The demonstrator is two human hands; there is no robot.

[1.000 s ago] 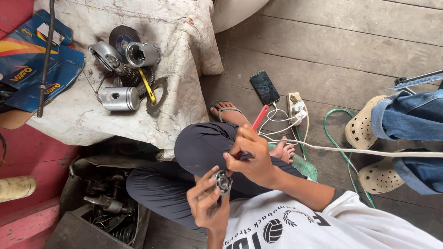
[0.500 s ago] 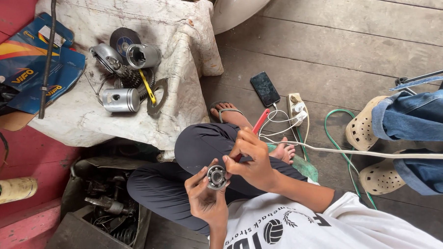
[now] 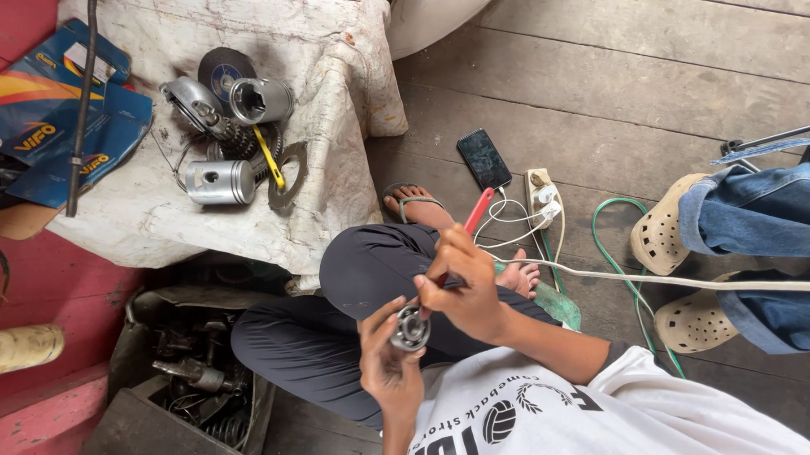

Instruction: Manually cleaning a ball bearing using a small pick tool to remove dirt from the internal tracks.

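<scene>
- Several engine parts, a piston (image 3: 220,182) among them, lie on a white cloth (image 3: 328,78); a phone (image 3: 484,158) and power strip (image 3: 542,196) rest on the wooden floor (image 3: 651,75).
- Left hand (image 3: 387,367) fingers are clamped around a round bearing (image 3: 410,328) above the lap.
- Right hand (image 3: 465,288) fingers pinch a red-handled tool (image 3: 473,218) touching the bearing.
</scene>
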